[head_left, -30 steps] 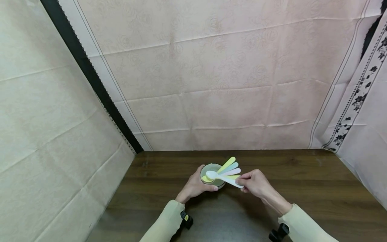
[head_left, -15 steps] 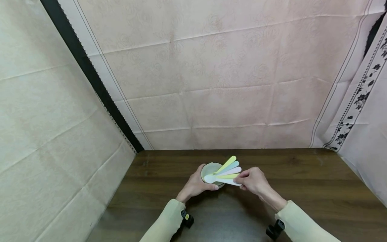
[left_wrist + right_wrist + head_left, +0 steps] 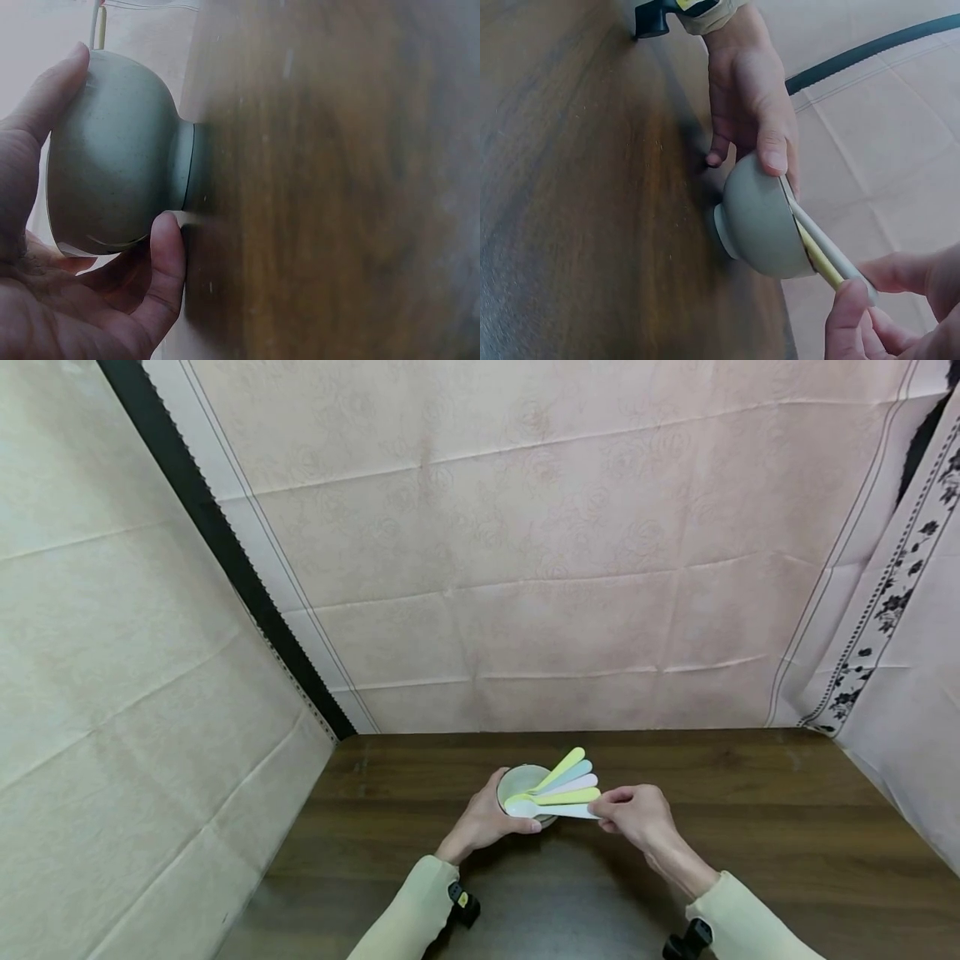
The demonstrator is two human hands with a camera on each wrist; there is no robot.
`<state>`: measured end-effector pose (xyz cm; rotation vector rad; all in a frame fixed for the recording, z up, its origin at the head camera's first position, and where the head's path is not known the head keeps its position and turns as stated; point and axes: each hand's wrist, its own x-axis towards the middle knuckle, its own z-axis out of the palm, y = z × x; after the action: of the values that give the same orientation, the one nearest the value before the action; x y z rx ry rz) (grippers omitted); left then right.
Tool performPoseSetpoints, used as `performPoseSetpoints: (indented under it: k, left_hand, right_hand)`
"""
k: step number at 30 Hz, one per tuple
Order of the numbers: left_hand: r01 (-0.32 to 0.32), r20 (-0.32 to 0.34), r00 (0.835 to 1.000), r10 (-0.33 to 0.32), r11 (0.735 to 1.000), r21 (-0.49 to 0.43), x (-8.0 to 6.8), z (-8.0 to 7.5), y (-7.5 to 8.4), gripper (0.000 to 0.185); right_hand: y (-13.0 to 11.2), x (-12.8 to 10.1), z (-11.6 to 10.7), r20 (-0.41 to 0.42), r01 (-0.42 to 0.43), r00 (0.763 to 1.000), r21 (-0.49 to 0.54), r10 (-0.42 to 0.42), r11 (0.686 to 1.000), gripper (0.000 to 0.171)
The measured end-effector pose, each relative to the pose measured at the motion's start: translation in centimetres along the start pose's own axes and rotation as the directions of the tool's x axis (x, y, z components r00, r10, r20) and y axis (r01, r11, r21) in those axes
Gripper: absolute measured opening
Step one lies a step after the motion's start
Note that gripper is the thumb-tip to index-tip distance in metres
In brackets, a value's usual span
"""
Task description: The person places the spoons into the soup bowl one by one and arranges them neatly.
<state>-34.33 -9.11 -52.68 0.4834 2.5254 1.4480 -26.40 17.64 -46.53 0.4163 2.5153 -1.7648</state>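
Observation:
A pale green bowl [image 3: 521,774] stands on the wooden table, and my left hand [image 3: 482,817] grips its side, thumb near the rim. The left wrist view shows that bowl [image 3: 112,150] from the side, with a finger by its foot. Fanned across the bowl, handles out to the right, are an upper yellow spoon [image 3: 564,768], a blue spoon [image 3: 576,773], a pale lilac spoon [image 3: 577,785] and a lower yellow spoon [image 3: 573,796]. My right hand [image 3: 639,817] pinches the handle end of a white spoon [image 3: 564,811], lying nearest me across the rim.
Dark wooden table [image 3: 375,893] extends around both hands. Behind it hangs a pale patterned cloth [image 3: 555,543], with another cloth [image 3: 150,693] at the left. Black camera straps sit on both wrists, the left camera [image 3: 463,906] close above the table.
The white spoon's head has come down toward the bowl's near side, and its handle has swung up level beside the lower yellow spoon. My left hand and the bowl stay in place.

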Motion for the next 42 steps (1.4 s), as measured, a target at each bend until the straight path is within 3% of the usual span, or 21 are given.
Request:
performPoseSetpoints:
  k: [11, 30, 37, 42]
  left_hand:
    - [-0.007, -0.003, 1.000, 0.007, 1.000, -0.014, 0.1, 0.3, -0.1, 0.106]
    - [-0.016, 0.004, 1.000, 0.016, 0.999, -0.030, 0.1, 0.7, -0.4, 0.102]
    - [-0.004, 0.000, 1.000, 0.004, 1.000, -0.002, 0.1, 0.5, -0.2, 0.107]
    - [0.026, -0.006, 1.000, -0.026, 0.998, 0.054, 0.3, -0.2, 0.3, 0.122]
  right_hand:
    - [0.7, 0.8, 0.5, -0.011, -0.066, 0.998, 0.125, 0.068, 0.990, 0.036]
    - [1.6, 1.1, 0.4, 0.049, -0.062, 0.997, 0.239, 0.052, 0.969, 0.042]
    - [1.8, 0.9, -0.1, 0.038, -0.035, 0.999, 0.276, 0.026, 0.960, 0.051]
    - [1.5, 0.9, -1.3, 0.015, -0.016, 1.000, 0.234, 0.012, 0.972, 0.067]
